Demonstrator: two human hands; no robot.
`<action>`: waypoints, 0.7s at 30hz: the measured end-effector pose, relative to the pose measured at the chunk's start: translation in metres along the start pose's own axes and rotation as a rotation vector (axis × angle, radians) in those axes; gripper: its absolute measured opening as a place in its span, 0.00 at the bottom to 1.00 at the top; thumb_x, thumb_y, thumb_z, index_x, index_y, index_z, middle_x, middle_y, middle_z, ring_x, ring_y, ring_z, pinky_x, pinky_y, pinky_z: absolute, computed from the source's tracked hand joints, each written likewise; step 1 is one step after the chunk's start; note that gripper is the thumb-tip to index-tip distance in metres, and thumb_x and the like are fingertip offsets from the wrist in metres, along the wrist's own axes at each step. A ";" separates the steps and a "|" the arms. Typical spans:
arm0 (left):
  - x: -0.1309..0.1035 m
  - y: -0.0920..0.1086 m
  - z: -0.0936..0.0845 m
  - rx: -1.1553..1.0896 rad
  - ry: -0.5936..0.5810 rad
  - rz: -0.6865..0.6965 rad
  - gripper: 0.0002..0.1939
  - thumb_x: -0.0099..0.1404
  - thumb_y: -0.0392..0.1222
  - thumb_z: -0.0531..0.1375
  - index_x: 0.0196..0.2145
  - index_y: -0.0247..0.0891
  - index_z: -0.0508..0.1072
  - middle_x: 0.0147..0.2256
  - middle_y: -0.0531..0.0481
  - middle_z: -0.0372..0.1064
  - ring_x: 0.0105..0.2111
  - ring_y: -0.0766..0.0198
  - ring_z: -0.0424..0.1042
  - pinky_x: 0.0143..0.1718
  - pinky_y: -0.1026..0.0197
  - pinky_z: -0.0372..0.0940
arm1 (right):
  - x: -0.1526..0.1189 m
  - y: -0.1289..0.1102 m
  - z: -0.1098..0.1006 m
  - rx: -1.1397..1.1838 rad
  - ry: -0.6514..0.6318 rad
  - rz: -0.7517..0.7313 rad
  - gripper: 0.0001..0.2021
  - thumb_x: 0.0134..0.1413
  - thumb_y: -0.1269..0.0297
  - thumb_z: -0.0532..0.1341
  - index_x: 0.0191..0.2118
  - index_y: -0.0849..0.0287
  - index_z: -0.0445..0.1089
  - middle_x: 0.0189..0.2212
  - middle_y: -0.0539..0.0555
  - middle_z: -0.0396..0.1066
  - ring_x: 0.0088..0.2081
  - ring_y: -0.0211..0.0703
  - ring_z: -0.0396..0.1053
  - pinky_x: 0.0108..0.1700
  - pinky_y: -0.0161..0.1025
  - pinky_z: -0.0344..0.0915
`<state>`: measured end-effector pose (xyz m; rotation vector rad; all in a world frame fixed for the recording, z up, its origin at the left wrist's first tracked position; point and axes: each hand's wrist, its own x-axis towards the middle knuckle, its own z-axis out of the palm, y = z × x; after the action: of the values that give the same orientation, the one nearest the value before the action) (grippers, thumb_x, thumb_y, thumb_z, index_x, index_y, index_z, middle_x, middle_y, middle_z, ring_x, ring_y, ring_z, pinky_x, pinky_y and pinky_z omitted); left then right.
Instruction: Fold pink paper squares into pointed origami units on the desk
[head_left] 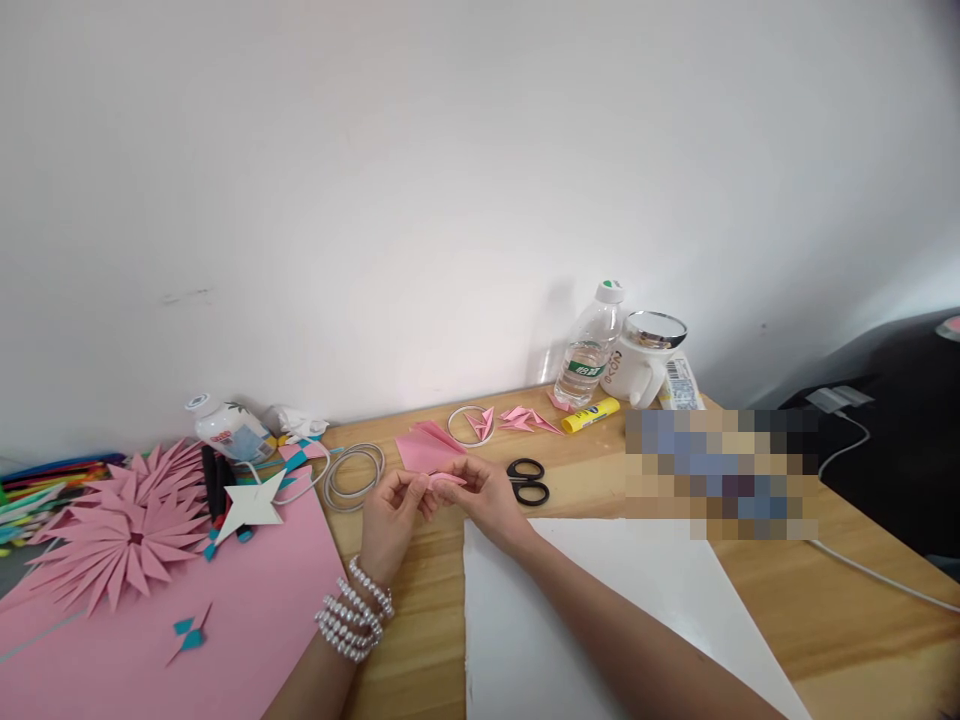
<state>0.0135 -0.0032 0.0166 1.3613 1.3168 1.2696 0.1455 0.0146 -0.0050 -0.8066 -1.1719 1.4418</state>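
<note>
Between my two hands is a small folded piece of pink paper (447, 479), pinched over the middle of the wooden table. My left hand (397, 505), with pearl bracelets at the wrist, closes its fingertips on the paper's left end. On the other end, my right hand (480, 497) presses with thumb and fingers. Just behind them lies a larger pink paper sheet (427, 443). Black-handled scissors (531, 488) rest beside my right hand, their blades partly hidden by it. Several pink folded paper pieces (525, 419) lie farther back.
A white board (585, 620) lies under my right forearm. Pink paper flowers (131, 535) and a white paper star (253, 505) sit at left. A coiled cable (354, 478) is near my left hand. Water bottle (589, 350), mug (637, 365) and yellow glue stick (590, 415) stand or lie at the back.
</note>
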 end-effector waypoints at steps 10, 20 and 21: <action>0.001 0.000 -0.002 0.015 -0.087 -0.058 0.09 0.52 0.43 0.60 0.28 0.33 0.72 0.20 0.52 0.69 0.19 0.66 0.67 0.23 0.63 0.64 | -0.001 -0.003 0.003 -0.035 -0.044 -0.061 0.11 0.41 0.57 0.63 0.26 0.61 0.69 0.21 0.50 0.67 0.23 0.37 0.65 0.28 0.35 0.65; 0.002 0.000 -0.002 -0.132 0.008 -0.060 0.09 0.51 0.43 0.60 0.23 0.33 0.71 0.18 0.51 0.68 0.18 0.68 0.66 0.20 0.64 0.64 | 0.001 0.004 -0.001 -0.010 0.004 0.013 0.12 0.38 0.58 0.64 0.25 0.62 0.67 0.20 0.49 0.66 0.22 0.34 0.63 0.27 0.33 0.62; 0.002 0.000 -0.002 -0.140 0.011 -0.062 0.09 0.51 0.43 0.60 0.23 0.33 0.71 0.18 0.52 0.68 0.17 0.68 0.65 0.20 0.64 0.63 | 0.001 0.003 -0.001 -0.011 0.006 0.009 0.12 0.39 0.58 0.64 0.25 0.62 0.67 0.21 0.49 0.67 0.22 0.34 0.62 0.27 0.33 0.61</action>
<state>0.0118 -0.0016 0.0170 1.2095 1.2442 1.3037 0.1453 0.0158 -0.0085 -0.8241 -1.1733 1.4402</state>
